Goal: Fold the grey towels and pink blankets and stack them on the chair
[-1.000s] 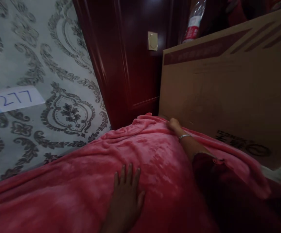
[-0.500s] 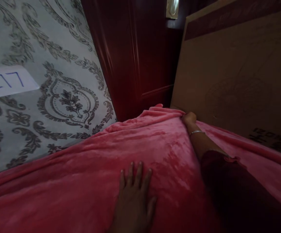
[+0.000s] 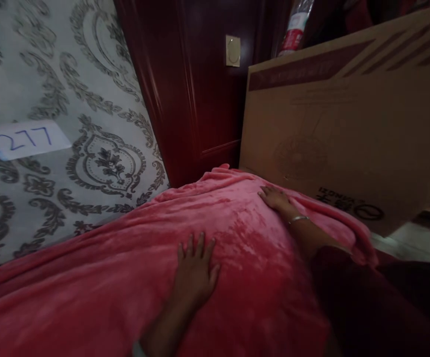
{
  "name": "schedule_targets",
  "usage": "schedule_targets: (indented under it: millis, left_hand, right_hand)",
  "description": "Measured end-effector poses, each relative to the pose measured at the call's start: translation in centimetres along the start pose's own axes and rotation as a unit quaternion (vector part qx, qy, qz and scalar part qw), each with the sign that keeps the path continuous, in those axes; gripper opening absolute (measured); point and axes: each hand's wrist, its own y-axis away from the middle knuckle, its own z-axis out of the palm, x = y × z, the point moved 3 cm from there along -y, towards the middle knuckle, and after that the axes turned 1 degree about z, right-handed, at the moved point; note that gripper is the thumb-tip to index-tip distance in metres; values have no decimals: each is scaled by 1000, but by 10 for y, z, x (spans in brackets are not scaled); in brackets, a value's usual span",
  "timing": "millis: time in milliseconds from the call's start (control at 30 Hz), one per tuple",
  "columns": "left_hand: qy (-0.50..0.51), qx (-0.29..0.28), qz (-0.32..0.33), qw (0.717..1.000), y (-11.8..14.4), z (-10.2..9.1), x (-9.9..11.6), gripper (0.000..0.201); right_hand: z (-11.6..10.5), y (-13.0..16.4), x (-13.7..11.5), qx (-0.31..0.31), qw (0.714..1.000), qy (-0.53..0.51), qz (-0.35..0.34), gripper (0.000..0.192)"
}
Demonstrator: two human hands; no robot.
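Blanket [image 3: 136,263] in plush pink lies directly beneath the left hand [image 3: 194,277], palm down with fingers spread, and the right hand [image 3: 275,199], set apart and nearer the far end, fingers extended; neither of the 2 hands grips the cloth. Long folds run from the lower left toward a dark red panel [image 3: 215,109], beside a cardboard box [image 3: 341,124].

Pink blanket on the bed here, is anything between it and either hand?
Nothing visible: the left hand lies spread on the pink blanket, and the right hand rests on it too. The cardboard box stands beyond the right hand.
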Motion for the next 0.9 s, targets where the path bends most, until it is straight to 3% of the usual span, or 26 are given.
schedule_targets:
  millis: [67, 233, 367, 433, 500, 567, 633, 767, 900]
  left_hand:
    - [0, 3, 1, 1000, 1, -4, 1, 63]
    - [17, -3, 52, 998, 10, -14, 3, 60]
    - [19, -36, 66, 997, 48, -19, 7, 58]
    - [27, -56, 61, 996, 80, -22, 7, 56]
    - [40, -70, 57, 995, 119, -25, 3, 56]
    - [47, -70, 42, 996, 159, -29, -8, 56]
    - [38, -62, 8, 997, 201, -32, -25, 56]
    - [-17, -47, -115, 992, 285, -40, -70, 55]
    - [-56, -42, -266, 961, 365, -55, -114, 56]
  right_hand:
    - [-4, 17, -9, -2, 1000, -2, 8, 57]
    - [10, 79, -29, -6, 996, 9, -86, 60]
    - [8, 117, -9, -7, 999, 44, 1, 59]
    - [8, 137, -8, -6, 999, 49, -13, 59]
    - [15, 163, -14, -1, 995, 48, -83, 59]
    - [27, 192, -16, 2, 988, 59, -142, 59]
    - [36, 212, -11, 19, 985, 77, -151, 60]
    - [37, 225, -6, 15, 984, 77, -160, 65]
    - [32, 228, -23, 5, 989, 86, -124, 66]
